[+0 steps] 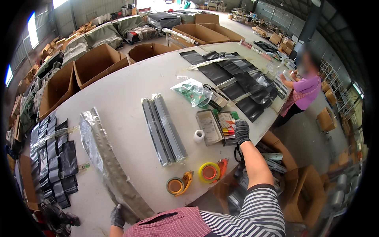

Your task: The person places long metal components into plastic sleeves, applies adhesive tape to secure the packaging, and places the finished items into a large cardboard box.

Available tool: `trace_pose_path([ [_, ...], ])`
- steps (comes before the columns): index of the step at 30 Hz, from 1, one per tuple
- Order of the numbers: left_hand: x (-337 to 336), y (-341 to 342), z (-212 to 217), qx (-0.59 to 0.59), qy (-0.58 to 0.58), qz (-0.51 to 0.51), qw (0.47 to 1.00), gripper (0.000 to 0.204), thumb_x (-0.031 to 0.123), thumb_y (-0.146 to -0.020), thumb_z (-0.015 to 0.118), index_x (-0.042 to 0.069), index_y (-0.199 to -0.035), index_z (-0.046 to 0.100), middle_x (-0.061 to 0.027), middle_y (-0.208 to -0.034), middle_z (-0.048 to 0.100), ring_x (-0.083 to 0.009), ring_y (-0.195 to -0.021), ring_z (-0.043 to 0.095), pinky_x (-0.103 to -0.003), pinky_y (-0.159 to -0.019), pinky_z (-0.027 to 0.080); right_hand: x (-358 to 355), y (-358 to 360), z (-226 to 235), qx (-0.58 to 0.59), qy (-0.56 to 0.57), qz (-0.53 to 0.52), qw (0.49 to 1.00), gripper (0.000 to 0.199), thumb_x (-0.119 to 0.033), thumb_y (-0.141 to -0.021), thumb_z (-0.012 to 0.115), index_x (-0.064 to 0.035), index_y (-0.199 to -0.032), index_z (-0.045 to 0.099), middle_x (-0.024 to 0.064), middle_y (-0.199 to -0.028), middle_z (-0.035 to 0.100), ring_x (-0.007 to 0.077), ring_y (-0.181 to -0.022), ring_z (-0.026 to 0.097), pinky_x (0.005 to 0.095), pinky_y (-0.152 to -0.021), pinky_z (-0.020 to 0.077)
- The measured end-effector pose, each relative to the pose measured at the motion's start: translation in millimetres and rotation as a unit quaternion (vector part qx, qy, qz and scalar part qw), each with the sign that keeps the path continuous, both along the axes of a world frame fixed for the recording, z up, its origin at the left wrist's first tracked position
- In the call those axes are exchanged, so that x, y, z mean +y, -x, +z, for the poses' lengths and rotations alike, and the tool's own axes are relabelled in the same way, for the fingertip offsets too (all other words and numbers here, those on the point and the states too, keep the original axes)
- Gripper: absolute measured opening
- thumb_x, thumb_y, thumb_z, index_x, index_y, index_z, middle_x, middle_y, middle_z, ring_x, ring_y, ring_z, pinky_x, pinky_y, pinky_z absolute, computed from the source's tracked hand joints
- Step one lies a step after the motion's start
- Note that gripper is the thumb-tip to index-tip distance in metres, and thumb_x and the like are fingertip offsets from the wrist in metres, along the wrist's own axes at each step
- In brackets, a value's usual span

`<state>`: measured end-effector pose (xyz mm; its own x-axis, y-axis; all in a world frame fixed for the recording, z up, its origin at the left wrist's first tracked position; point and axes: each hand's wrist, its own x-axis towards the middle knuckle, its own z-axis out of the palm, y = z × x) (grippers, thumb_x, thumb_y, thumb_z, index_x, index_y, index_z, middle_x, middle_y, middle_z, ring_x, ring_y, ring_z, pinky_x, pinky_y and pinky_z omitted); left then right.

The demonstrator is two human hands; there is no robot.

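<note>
Grey gloves: right at box, left on foil bag

Grey-gloved right hand [241,131] reaches into the open box [228,127] of small coloured packets near the desk [130,83] right edge, fingers curled on the contents; exact pinch cannot be told. Left hand [117,216] closes on the near end of the long silver foil bag [103,158]. Best to keep the bag pinned flat and lift one packet cleanly. Tape dispensers [179,185] sit close by.

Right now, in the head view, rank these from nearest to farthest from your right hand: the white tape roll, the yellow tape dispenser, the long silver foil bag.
From the right hand:
1. White tape roll, just to its left.
2. Yellow tape dispenser, nearer the table's front edge.
3. Long silver foil bag, far left, by the left hand.
</note>
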<state>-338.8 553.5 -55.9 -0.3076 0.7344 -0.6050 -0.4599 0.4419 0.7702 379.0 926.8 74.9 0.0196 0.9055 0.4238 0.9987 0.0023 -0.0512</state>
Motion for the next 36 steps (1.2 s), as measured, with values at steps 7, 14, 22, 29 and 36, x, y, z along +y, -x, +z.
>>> trace_pose_path([
  [7,-12.6,4.7,46.3,-0.027,-0.008,-0.077,0.997,0.04,0.023,-0.089,0.067,-0.001,-0.119,0.057,-0.011,-0.104,0.065,-0.0229,-0.095,0.064,-0.037,-0.083,0.054,-88.8,174.4,64.1,0.681,0.085,0.117,0.718,0.046,0.005,-0.082,0.064,-0.0009,-0.127,0.054,0.0062,-0.11,0.065,0.0136,-0.094,0.062,0.0292,-0.084,0.0527],
  [14,-22.9,8.1,92.4,0.362,0.036,-0.234,0.902,0.066,0.037,-0.082,0.076,0.002,-0.13,0.048,-0.0134,-0.097,0.061,-0.0198,-0.085,0.059,-0.034,-0.076,0.052,-255.8,348.2,64.9,0.832,0.292,0.114,0.457,0.031,0.003,-0.083,0.064,-0.0046,-0.113,0.062,0.0067,-0.105,0.064,0.0223,-0.098,0.064,0.0401,-0.089,0.0551],
  [22,-23.0,-22.2,137.7,0.614,-0.241,-0.506,0.555,0.059,0.038,-0.077,0.071,0.007,-0.124,0.055,-0.0152,-0.117,0.058,-0.0325,-0.109,0.055,-0.044,-0.096,0.043,-370.2,419.5,-3.5,0.832,0.324,0.0,0.45,0.032,-0.003,-0.09,0.06,-0.0011,-0.121,0.058,0.0094,-0.108,0.064,0.0243,-0.098,0.064,0.0386,-0.087,0.0563],
  [29,-30.0,-19.5,120.9,0.632,-0.304,-0.47,0.536,0.022,0.027,-0.081,0.063,0.01,-0.094,0.065,-0.0101,-0.091,0.063,-0.0298,-0.092,0.059,-0.044,-0.08,0.048,-414.6,430.5,-10.7,0.682,0.528,0.062,0.502,0.038,-0.011,-0.087,0.062,-0.001,-0.123,0.058,0.0087,-0.107,0.066,0.0198,-0.095,0.064,0.0342,-0.087,0.054],
  [36,-36.1,-12.2,128.9,0.628,-0.384,-0.397,0.547,0.015,0.024,-0.081,0.064,0.011,-0.089,0.063,-0.0099,-0.082,0.061,-0.0299,-0.083,0.06,-0.044,-0.075,0.048,-389.7,532.5,-65.1,0.671,0.349,0.201,0.623,0.042,-0.02,-0.093,0.056,-0.0066,-0.132,0.052,0.008,-0.126,0.06,0.0187,-0.11,0.059,0.0332,-0.1,0.0455],
])
